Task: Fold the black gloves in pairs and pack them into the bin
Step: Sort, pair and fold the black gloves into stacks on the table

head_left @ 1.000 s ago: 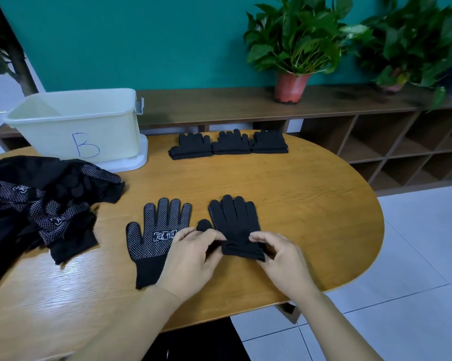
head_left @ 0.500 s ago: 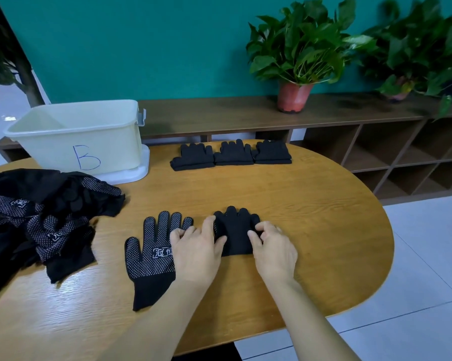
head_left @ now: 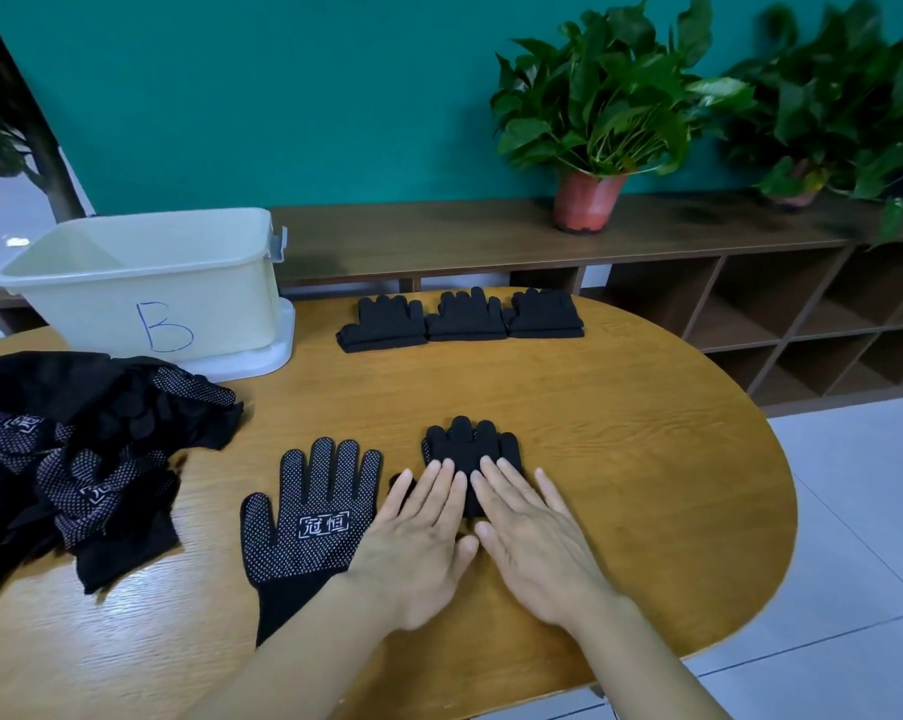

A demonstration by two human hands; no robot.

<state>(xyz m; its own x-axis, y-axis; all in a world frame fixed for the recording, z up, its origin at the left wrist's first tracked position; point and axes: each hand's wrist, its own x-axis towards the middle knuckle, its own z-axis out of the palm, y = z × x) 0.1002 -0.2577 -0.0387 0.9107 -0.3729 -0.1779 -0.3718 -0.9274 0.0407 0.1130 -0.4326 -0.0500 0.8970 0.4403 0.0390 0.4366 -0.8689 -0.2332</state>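
Your left hand [head_left: 418, 537] and right hand [head_left: 537, 537] are pressing flat, fingers spread and gripping nothing, on the folded glove [head_left: 470, 449] at the frame's centre, beside the dotted glove [head_left: 309, 517].

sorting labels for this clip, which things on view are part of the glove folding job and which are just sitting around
Part of the job:
- folded glove under both flat hands, left hand and right hand
- unfolded dotted glove
- three folded pairs
- heap of loose gloves
- bin marked B
- table

Just sitting around:
- potted plant in red pot
- second plant
- wooden shelf unit
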